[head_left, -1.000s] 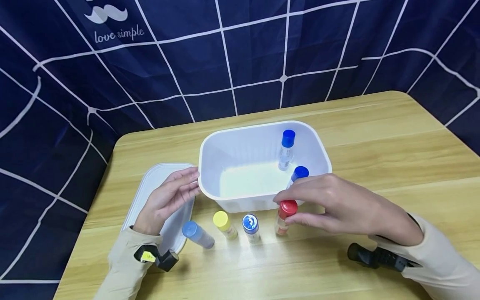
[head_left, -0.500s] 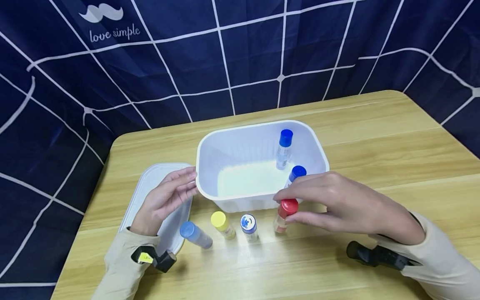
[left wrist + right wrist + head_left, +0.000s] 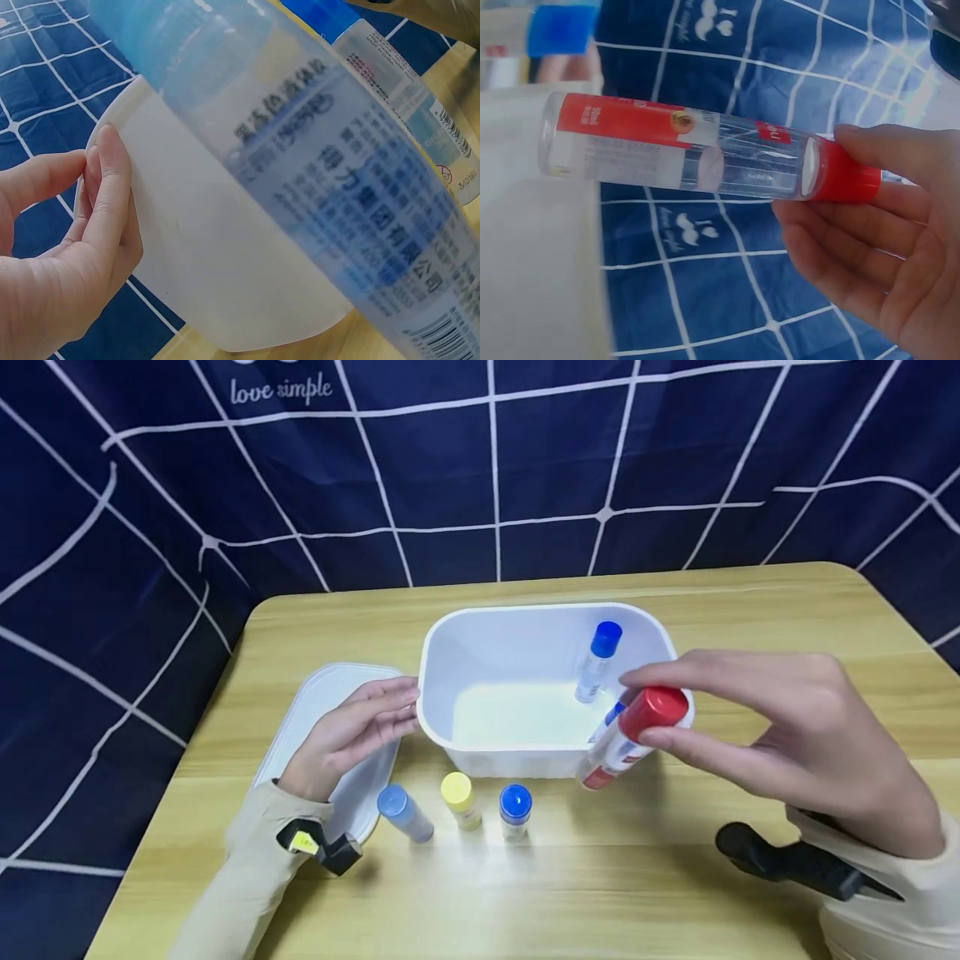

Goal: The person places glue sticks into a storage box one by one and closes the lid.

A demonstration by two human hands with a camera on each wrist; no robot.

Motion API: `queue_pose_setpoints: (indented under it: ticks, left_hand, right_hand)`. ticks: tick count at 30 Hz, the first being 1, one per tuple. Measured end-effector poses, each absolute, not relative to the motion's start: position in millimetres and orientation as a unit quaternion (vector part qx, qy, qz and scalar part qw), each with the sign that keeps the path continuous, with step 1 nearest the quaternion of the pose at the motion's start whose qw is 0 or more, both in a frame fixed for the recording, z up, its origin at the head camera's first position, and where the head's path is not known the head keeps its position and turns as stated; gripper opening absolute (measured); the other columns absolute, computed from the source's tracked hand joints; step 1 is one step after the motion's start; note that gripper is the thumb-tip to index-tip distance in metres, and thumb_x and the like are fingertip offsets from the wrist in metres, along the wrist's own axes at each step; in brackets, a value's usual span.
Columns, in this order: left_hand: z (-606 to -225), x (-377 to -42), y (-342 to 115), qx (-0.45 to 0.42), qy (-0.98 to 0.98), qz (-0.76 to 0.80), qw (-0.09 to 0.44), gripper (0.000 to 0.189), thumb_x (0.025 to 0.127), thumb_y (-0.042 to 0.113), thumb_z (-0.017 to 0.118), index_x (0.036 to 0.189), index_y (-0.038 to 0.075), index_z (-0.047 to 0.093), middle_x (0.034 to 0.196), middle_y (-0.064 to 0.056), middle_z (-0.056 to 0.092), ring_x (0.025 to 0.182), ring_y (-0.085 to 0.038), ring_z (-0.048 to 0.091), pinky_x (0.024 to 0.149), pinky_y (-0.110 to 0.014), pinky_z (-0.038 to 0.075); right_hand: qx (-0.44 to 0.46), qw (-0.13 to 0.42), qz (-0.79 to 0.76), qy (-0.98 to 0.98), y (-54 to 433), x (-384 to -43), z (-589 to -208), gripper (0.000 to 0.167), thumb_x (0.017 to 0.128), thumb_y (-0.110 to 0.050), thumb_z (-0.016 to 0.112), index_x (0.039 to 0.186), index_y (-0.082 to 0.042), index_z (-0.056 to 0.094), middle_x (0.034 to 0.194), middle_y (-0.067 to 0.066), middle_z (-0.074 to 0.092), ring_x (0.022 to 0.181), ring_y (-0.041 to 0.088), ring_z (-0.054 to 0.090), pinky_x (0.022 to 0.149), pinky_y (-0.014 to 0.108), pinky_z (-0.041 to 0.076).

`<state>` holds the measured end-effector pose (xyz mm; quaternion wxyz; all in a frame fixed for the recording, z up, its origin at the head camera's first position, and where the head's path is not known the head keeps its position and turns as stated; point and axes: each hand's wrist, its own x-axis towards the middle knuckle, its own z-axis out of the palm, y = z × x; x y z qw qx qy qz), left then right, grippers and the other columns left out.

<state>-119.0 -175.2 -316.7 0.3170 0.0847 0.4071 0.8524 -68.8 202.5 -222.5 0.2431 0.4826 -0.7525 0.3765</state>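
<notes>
My right hand (image 3: 795,735) pinches a clear glue bottle by its red cap, with thumb and fingers on either side. This red-capped glue bottle (image 3: 667,146) is tilted, raised off the table in front of the white bin's right front corner. My left hand (image 3: 360,735) touches the left end of the white bin (image 3: 517,763) with fairly straight fingers; in the left wrist view, the fingertips (image 3: 109,142) lie at its rim. Inside the bin's right side stand two blue-capped glue bottles; the rear bottle (image 3: 596,664) shows well, while the red-capped one partly hides the front bottle (image 3: 613,714).
Before the bin, a light-blue-capped bottle (image 3: 405,814), a yellow-capped bottle (image 3: 461,800) and a blue-capped bottle (image 3: 515,810) stand in a row on the wooden table (image 3: 480,902). A white lid (image 3: 337,693) lies under my left hand. A dark blue gridded cloth (image 3: 420,452) hangs behind.
My right hand has lifted the red-capped glue bottle off the table, rightward and up, tilting it beside the bin. The left hand stays at the bin. The head view has shifted slightly.
</notes>
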Motion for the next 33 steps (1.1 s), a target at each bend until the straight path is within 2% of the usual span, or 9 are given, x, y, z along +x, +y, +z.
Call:
queue_pose_setpoints:
  ticks: [9, 14, 18, 23, 26, 30, 33]
  left_hand:
    - [-316.7, -110.1, -183.6, 0.091, 0.383, 0.861, 0.322, 0.019, 0.097, -0.003, 0.052, 0.111, -0.002, 0.064, 0.106, -0.014, 0.069, 0.097, -0.019, 0.068, 0.089, -0.029, 0.055]
    - [-318.0, -111.8, -182.5, 0.099, 0.381, 0.860, 0.324, 0.019, 0.097, -0.004, 0.052, 0.112, -0.003, 0.064, 0.107, -0.015, 0.068, 0.098, -0.020, 0.067, 0.090, -0.030, 0.055]
    - [-319.1, -111.9, -182.3, 0.106, 0.389, 0.855, 0.326, 0.021, 0.098, -0.004, 0.049, 0.112, -0.001, 0.064, 0.105, -0.013, 0.068, 0.097, -0.019, 0.067, 0.089, -0.029, 0.056]
    - [-318.5, -111.1, -182.7, 0.117, 0.390, 0.852, 0.330, 0.022, 0.099, -0.004, 0.047, 0.113, -0.001, 0.064, 0.105, -0.013, 0.068, 0.097, -0.018, 0.067, 0.089, -0.028, 0.056]
    - [-316.4, -112.0, -181.5, 0.123, 0.384, 0.852, 0.333, 0.022, 0.099, -0.004, 0.047, 0.114, -0.002, 0.063, 0.106, -0.013, 0.068, 0.098, -0.019, 0.067, 0.090, -0.029, 0.055]
    - [-314.4, -114.1, -179.0, 0.125, 0.376, 0.854, 0.338, 0.022, 0.099, -0.004, 0.047, 0.114, -0.003, 0.063, 0.108, -0.015, 0.068, 0.099, -0.020, 0.067, 0.091, -0.030, 0.055]
    - [-313.7, -115.3, -177.5, 0.125, 0.371, 0.854, 0.343, 0.022, 0.099, -0.005, 0.047, 0.114, -0.003, 0.063, 0.107, -0.015, 0.068, 0.099, -0.020, 0.067, 0.091, -0.030, 0.055]
  right_hand:
    - [0.436, 0.292, 0.386, -0.759, 189.2, -72.7, -214.0, 0.041, 0.071, -0.008, 0.085, 0.108, 0.003, 0.071, 0.097, 0.013, 0.072, 0.085, 0.024, 0.070, 0.083, 0.024, 0.055]
    - [0.417, 0.320, 0.361, -0.770, 181.7, -74.0, -211.4, 0.040, 0.074, -0.012, 0.083, 0.111, -0.002, 0.072, 0.096, 0.008, 0.073, 0.086, 0.022, 0.070, 0.085, 0.024, 0.054]
    - [0.431, 0.305, 0.336, -0.780, 176.0, -80.4, -213.6, 0.040, 0.078, -0.015, 0.081, 0.115, -0.006, 0.071, 0.099, 0.003, 0.072, 0.086, 0.019, 0.069, 0.085, 0.023, 0.054]
    - [0.450, 0.264, 0.312, -0.794, 172.1, -87.8, -215.6, 0.039, 0.083, -0.019, 0.077, 0.119, -0.007, 0.068, 0.096, -0.003, 0.071, 0.081, 0.011, 0.066, 0.078, 0.018, 0.055]
    - [0.454, 0.238, 0.296, -0.806, 170.5, -89.1, -212.5, 0.037, 0.091, -0.030, 0.069, 0.116, -0.004, 0.067, 0.096, 0.000, 0.071, 0.082, 0.009, 0.066, 0.077, 0.014, 0.054]
    - [0.450, 0.220, 0.290, -0.816, 169.4, -89.6, -210.4, 0.045, 0.095, -0.039, 0.059, 0.113, 0.001, 0.067, 0.096, 0.004, 0.071, 0.081, 0.010, 0.066, 0.078, 0.013, 0.054]
    - [0.444, 0.212, 0.294, -0.820, 169.9, -90.9, -212.3, 0.047, 0.096, -0.041, 0.057, 0.113, 0.001, 0.066, 0.095, 0.003, 0.071, 0.080, 0.010, 0.065, 0.077, 0.013, 0.053]
